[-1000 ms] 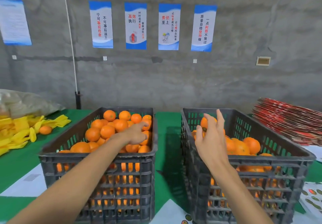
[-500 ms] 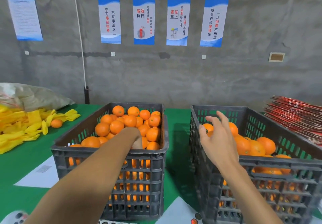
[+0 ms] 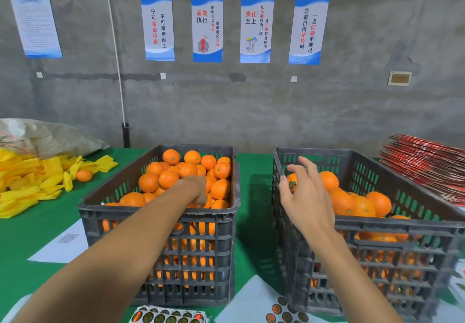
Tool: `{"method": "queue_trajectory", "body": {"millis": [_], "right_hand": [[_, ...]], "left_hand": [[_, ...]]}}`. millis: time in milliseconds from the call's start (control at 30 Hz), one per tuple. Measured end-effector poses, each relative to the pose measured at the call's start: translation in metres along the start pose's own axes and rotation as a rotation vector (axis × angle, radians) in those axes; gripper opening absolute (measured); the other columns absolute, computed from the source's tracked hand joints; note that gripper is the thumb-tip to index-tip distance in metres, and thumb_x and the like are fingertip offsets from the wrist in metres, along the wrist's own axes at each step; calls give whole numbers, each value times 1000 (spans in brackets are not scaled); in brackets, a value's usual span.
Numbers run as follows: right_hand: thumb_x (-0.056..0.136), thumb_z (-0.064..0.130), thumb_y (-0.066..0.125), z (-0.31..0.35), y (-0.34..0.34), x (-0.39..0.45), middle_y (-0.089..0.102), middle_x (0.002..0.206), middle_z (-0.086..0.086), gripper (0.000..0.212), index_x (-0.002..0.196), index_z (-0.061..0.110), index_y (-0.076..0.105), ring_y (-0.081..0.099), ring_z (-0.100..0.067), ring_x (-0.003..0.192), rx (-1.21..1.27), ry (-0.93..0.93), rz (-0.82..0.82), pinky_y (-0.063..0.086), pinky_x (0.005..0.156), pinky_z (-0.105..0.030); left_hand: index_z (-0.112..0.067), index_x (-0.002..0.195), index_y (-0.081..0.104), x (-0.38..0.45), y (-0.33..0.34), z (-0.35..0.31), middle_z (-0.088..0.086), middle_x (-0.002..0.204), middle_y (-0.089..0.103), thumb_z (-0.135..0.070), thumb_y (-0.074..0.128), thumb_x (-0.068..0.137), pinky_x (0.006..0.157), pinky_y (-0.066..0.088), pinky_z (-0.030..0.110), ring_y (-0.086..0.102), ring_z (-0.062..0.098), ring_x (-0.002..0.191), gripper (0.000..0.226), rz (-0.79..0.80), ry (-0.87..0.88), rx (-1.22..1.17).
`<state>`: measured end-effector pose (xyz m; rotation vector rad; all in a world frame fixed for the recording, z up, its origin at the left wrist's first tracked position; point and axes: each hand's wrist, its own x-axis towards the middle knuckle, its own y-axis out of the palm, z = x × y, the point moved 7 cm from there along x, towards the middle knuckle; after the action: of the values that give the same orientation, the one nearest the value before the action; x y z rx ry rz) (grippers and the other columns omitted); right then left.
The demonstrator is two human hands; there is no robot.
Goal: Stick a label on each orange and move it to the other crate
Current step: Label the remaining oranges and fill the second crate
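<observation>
Two dark plastic crates stand on a green table. The left crate (image 3: 161,212) is heaped with oranges (image 3: 168,178). My left hand (image 3: 197,189) reaches into its near right part, fingers pointing down among the fruit and hidden there. The right crate (image 3: 402,227) holds fewer oranges (image 3: 357,204). My right hand (image 3: 308,197) hovers over its near left corner, back toward me, fingers straight and spread. A labelled orange (image 3: 292,184) shows just past the thumb; whether the hand touches it I cannot tell. Label sheets (image 3: 168,317) lie at the front edge.
Yellow foam nets (image 3: 27,182) and a loose orange (image 3: 84,175) lie at the left, a grey sack (image 3: 42,134) behind them. A red stack (image 3: 427,166) of flat cartons sits at the right. White paper (image 3: 65,244) lies beside the left crate. More labels (image 3: 284,314) sit between the crates.
My left hand has drawn back from the far oranges and dipped down near the crate's front wall. My right hand has stayed over the right crate's corner.
</observation>
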<state>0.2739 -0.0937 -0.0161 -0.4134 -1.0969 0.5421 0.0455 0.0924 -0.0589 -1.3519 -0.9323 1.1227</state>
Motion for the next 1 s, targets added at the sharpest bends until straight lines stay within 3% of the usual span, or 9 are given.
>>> {"method": "queue_trajectory", "body": {"millis": [133,233,367,467,567,733,800,900,1000], "right_hand": [[101,25,57,30,3,-8,55,140,6,41,141,18,53,61,-11,117,213,-198,64,55,92,-33],[102,21,57,52,5,-19,55,136,10,46,147,20,47,62,-3,106,499,-245,80,58,89,-33],[102,29,62,51,-3,-36,53,139,9,48,147,24,46,64,-15,112,659,-211,11,57,92,-38],[95,31,72,36,-14,-61,55,129,5,48,138,24,53,65,-22,105,772,-202,-68,59,80,-34],[91,39,75,16,-14,-91,55,125,3,48,131,24,54,65,-22,99,783,-146,-115,59,73,-33],[90,47,74,-16,10,-139,52,124,6,47,128,25,54,62,-17,106,684,-102,-55,54,74,-21],[89,53,74,-33,26,-158,53,123,11,47,126,32,56,63,-15,106,670,-28,30,55,75,-20],[96,48,67,-62,54,-181,61,118,12,26,120,39,61,68,-17,96,681,88,207,59,76,-35],[103,30,59,-85,74,-198,65,98,12,9,101,33,68,67,-15,80,567,82,344,55,73,-44]], "left_hand": [[-18,145,43,-25,-45,-17,15,134,44,-34,80,83,90,48,41,58,39,116,74,-420,191,-367],[-28,145,46,-62,-57,-37,1,121,44,-37,77,80,86,44,28,56,24,112,73,-711,385,-630],[-18,151,45,-135,-50,-78,4,129,47,-41,65,85,80,56,37,59,21,104,73,-974,720,-520],[-9,154,43,-162,-29,-95,13,136,50,-33,76,88,90,57,42,58,28,120,77,-1044,810,-466],[-6,157,36,-175,5,-109,11,144,49,-35,76,93,108,48,34,52,27,133,80,-1018,895,-504],[-14,157,37,-169,76,-120,1,156,42,-25,77,92,110,47,42,44,18,143,77,-807,890,-638],[-29,158,31,-165,110,-119,-14,161,33,-37,69,95,109,49,41,39,5,146,75,-661,858,-747],[-55,154,20,-154,158,-119,-33,157,23,-62,54,97,106,51,40,43,-6,136,67,-436,750,-891],[-75,139,12,-134,200,-116,-30,149,33,-68,57,92,105,50,32,54,-12,118,65,-246,568,-1006]]}}
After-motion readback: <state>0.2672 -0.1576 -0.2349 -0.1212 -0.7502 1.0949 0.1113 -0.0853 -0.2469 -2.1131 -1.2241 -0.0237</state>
